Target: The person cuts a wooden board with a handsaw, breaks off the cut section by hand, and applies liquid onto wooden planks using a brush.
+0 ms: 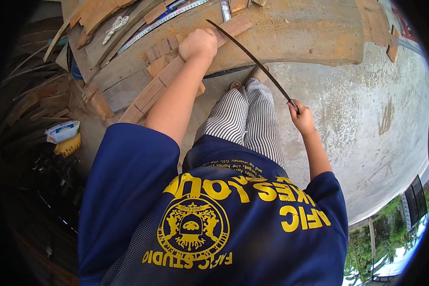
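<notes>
Dark blue shirt (262,243) with yellow print fills the lower middle of my view, closest to the camera. At far left I see brown planks (52,102) heaped in shadow, and near them a white-and-blue bag (63,131) above a yellow bag (68,145). Further right, a crumpled white cloth (116,29) lies among timber pieces, with a tape measure (162,25) stretched out beside it along the table (314,33).

Next comes the left grip (200,44), which I find curled closed over a wooden strip (238,26) and bearing down on it; its fingertips are hidden from me. That strip slants from lower left to upper right, under the forearm and out past the knuckles. Just right of that fist, the far end of the saw (274,80) crosses over the strip; I cannot tell whether its teeth touch the wood.

Striped trousers (262,117) show below the blade. The right grip (301,117) is wrapped around the saw's near end, well apart from the left, above the concrete floor (357,124). Green plants (391,238) show at lower right.
</notes>
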Action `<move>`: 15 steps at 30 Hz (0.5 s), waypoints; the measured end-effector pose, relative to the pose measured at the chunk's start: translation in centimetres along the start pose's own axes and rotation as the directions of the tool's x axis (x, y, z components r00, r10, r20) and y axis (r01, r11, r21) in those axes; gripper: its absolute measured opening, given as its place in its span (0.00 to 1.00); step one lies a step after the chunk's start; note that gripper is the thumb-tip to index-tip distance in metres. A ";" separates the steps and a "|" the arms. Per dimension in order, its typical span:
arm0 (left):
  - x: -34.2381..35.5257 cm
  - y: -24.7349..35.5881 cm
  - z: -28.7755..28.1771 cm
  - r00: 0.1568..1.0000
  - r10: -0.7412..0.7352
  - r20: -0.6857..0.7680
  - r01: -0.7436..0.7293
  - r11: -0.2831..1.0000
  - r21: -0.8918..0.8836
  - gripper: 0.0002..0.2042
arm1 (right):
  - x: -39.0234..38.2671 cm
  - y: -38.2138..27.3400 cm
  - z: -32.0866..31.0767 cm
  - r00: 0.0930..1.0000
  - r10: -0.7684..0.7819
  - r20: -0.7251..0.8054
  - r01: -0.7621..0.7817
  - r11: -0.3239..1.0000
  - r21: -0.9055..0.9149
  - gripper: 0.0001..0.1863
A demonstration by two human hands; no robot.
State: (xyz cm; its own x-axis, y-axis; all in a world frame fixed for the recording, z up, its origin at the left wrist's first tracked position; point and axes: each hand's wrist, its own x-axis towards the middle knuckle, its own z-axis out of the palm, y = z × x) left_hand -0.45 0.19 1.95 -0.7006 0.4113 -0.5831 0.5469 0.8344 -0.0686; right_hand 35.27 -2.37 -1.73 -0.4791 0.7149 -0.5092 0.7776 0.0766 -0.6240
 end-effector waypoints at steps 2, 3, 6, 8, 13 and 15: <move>0.3 0.1 0.1 1.000 0.007 0.007 -0.007 1.000 0.013 0.25 | 4.4 -3.6 1.1 0.998 -0.068 0.006 0.068 0.998 -0.016 0.12; 0.4 0.2 0.2 1.000 0.016 0.004 -0.016 1.000 0.015 0.25 | 6.7 -6.4 1.7 0.994 -0.107 0.002 0.107 0.994 -0.010 0.12; 0.1 0.2 0.0 0.999 0.026 0.021 -0.027 1.000 0.016 0.25 | 9.7 -10.3 3.3 0.992 -0.122 -0.017 0.121 0.991 -0.063 0.14; 0.0 0.0 0.1 0.999 0.029 0.034 -0.030 0.999 0.013 0.25 | 7.8 -9.2 3.3 0.993 -0.113 -0.029 0.114 0.993 0.027 0.12; 0.0 0.0 0.1 0.999 0.014 0.045 -0.015 0.999 0.038 0.25 | -3.7 2.9 0.3 0.998 0.039 0.048 -0.040 0.999 0.026 0.06; -0.1 0.1 0.1 0.999 0.021 0.047 -0.022 0.999 0.039 0.25 | -1.5 1.3 1.3 1.000 -0.018 0.006 0.018 0.997 0.070 0.07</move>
State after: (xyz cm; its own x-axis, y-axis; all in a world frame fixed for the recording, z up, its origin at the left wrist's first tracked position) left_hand -0.28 0.18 1.90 -0.6668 0.4107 -0.6219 0.5801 0.8098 -0.0873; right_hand 36.48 -4.30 -2.52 -0.4957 0.7089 -0.5017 0.7385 0.0401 -0.6731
